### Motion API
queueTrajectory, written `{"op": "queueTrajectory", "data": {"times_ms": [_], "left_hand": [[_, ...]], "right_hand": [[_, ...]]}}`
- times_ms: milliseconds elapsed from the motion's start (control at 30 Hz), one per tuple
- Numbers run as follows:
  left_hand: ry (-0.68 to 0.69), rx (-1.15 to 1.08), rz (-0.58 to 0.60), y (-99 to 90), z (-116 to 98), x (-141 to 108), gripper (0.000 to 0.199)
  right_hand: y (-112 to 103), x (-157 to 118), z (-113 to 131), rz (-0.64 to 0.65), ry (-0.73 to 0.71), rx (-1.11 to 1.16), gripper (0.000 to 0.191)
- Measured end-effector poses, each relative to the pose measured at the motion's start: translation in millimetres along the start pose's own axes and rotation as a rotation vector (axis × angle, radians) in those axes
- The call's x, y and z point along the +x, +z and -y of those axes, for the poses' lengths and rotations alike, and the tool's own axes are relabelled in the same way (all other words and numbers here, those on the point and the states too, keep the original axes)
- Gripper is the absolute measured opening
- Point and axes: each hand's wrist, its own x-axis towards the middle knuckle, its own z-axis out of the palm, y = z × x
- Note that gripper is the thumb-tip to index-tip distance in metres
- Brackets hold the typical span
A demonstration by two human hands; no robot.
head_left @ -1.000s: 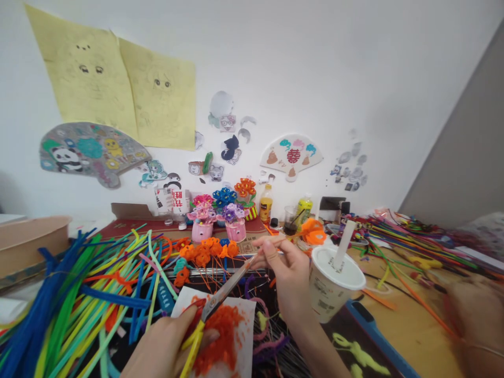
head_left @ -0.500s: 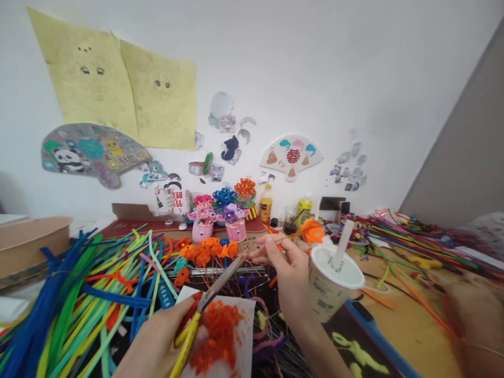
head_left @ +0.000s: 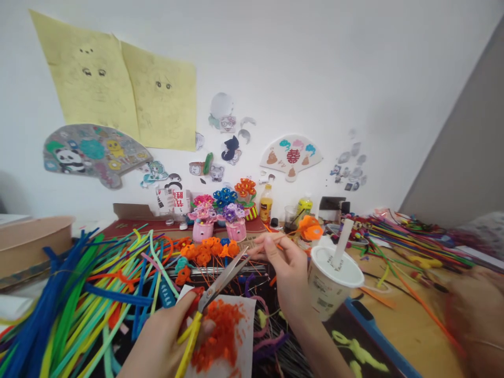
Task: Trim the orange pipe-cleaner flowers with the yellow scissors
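Note:
In my left hand (head_left: 167,331) is a pair of scissors (head_left: 216,294) with red and yellow handles, its blades parted and pointing up and to the right. Their tips reach close to the fingertips of my right hand (head_left: 285,262). Those fingers are pinched on the thin stem of an orange pipe-cleaner flower (head_left: 310,228), whose head sticks out to the right above the cup. Beneath the scissors lies a white sheet of paper (head_left: 246,320) heaped with orange fuzz clippings (head_left: 220,331). Just behind the blades is a row of finished orange flowers (head_left: 208,249) on thin stems.
A lidded drink cup with a straw (head_left: 334,283) stands right beside my right wrist. Loose pipe cleaners (head_left: 114,283) pile up on the left. Pink flower pots (head_left: 236,230) and a juice bottle (head_left: 266,205) stand at the back. Another person's blurred hand (head_left: 478,310) is at the right.
The scissor blades have opened wider, with their tips still near my right fingertips. The orange flower has shifted and turned slightly, and my right hand has hardly moved.

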Motion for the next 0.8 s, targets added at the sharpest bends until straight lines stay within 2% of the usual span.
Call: {"op": "queueTrajectory", "data": {"times_ms": [267,600,800], "left_hand": [[-0.052,0.101,-0.090,4.7,0,-2,0.026],[-0.031,0.086,-0.025,4.1,5,-3,0.026],[-0.006,0.078,-0.055,7.1,12,-1,0.032]], "right_hand": [[2,-2,0,0.044,-0.017,0.005,0.016],[2,-3,0,0.026,-0.015,0.002,0.016],[2,-3,-3,0.035,-0.023,0.002,0.016]]}}
